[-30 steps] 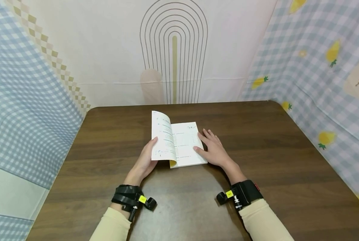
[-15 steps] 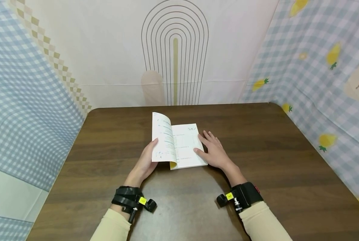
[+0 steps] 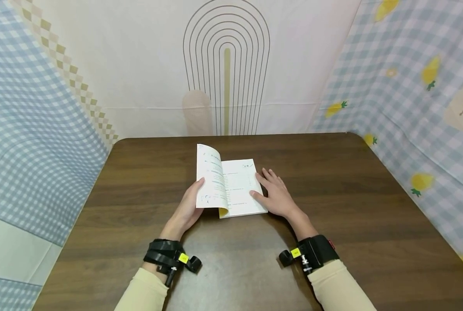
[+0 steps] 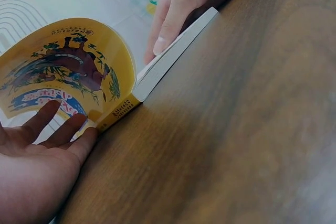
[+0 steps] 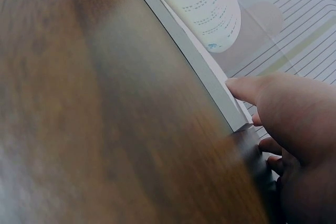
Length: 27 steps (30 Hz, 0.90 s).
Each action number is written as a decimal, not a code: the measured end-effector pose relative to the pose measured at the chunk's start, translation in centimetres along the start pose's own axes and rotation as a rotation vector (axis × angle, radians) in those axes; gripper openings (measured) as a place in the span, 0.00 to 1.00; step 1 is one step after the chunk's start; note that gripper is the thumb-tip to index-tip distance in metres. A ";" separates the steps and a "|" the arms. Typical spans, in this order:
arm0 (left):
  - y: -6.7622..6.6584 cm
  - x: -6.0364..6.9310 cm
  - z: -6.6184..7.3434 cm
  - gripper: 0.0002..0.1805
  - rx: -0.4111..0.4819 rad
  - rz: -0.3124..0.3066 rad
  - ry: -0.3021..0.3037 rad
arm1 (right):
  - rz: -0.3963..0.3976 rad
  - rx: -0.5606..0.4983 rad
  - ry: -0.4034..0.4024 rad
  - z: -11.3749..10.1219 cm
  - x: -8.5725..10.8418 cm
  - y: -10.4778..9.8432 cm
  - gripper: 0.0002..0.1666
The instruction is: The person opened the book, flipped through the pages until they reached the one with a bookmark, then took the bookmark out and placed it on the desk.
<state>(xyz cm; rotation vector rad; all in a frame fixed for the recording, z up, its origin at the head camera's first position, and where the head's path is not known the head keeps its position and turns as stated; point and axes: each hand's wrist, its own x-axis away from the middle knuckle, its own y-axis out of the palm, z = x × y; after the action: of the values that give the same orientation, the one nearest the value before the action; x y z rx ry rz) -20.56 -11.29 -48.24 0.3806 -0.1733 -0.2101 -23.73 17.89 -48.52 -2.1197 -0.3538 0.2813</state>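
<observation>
Left hand (image 3: 185, 208) grips the raised left side of the book (image 3: 225, 186) (bright yellow outside); right hand (image 3: 275, 195), loosely outstretched, touches its right edge.

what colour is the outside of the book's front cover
The front cover is mostly yellow, with multicoloured printing; it shows best in the left wrist view.

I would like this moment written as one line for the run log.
paperback: open on wood-grain table | left hand: holds raised yellow cover | right hand: thumb on right-hand page
</observation>
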 end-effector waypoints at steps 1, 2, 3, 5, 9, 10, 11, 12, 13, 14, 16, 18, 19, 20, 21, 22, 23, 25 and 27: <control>0.0 0.0 0.0 0.32 0.002 0.000 -0.001 | 0.000 0.000 -0.001 0.0 0.0 0.0 0.43; 0.1 0.0 0.0 0.32 0.004 0.002 -0.001 | 0.000 0.001 -0.001 0.1 0.0 0.0 0.43; 0.1 0.1 0.0 0.32 0.004 0.003 0.000 | 0.001 0.001 -0.002 0.1 0.0 0.0 0.43; 0.1 0.1 0.0 0.31 0.004 0.003 0.002 | 0.002 0.002 -0.002 0.1 0.0 0.0 0.43; 0.1 0.1 0.1 0.31 0.005 0.005 0.003 | 0.002 0.000 -0.001 0.1 0.0 0.0 0.43; 0.1 0.1 0.1 0.31 0.004 0.005 0.002 | 0.002 -0.001 0.000 0.1 0.0 0.0 0.43; 0.1 0.1 0.1 0.31 0.004 0.006 0.001 | 0.002 -0.002 0.001 0.1 0.0 0.1 0.43; 0.1 0.1 0.1 0.31 0.002 0.007 0.000 | 0.003 -0.002 0.001 0.1 0.0 0.1 0.43; 0.1 0.1 0.1 0.31 0.001 0.009 0.000 | 0.003 -0.002 0.001 0.1 0.0 0.1 0.43; 0.1 0.1 0.1 0.31 0.003 0.011 -0.001 | 0.004 -0.002 0.002 0.1 0.0 0.1 0.43; 0.1 0.1 0.1 0.31 0.002 0.012 -0.004 | 0.006 -0.001 0.001 0.1 0.0 0.1 0.43; 0.1 0.2 0.1 0.31 0.003 0.012 -0.006 | 0.005 -0.002 0.002 0.2 0.0 0.1 0.43; 0.1 0.2 0.1 0.31 0.003 0.010 -0.007 | 0.005 -0.003 0.003 0.2 0.0 0.1 0.43; 0.1 0.1 0.1 0.31 0.002 0.009 -0.007 | 0.004 -0.003 0.004 0.2 0.0 0.1 0.43; 0.1 0.1 0.1 0.31 0.000 0.008 -0.008 | 0.003 -0.004 0.004 0.2 0.0 0.1 0.43; 0.1 0.2 0.1 0.31 -0.005 0.005 -0.008 | 0.003 -0.005 0.005 0.2 0.0 0.1 0.43; 0.1 0.2 0.2 0.32 -0.012 0.001 -0.007 | 0.004 -0.008 0.005 0.1 0.0 0.1 0.43; 0.0 0.2 0.2 0.32 -0.026 -0.005 -0.005 | 0.005 -0.011 0.004 0.1 0.0 0.1 0.43; 0.0 0.2 0.2 0.32 -0.035 -0.008 -0.005 | 0.007 -0.014 0.000 0.1 0.0 0.1 0.43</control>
<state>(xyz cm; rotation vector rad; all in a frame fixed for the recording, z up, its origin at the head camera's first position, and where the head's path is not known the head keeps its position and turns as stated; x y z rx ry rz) -20.40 -11.42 -48.03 0.3460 -0.1730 -0.2216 -23.72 17.91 -48.61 -2.1350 -0.3496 0.2830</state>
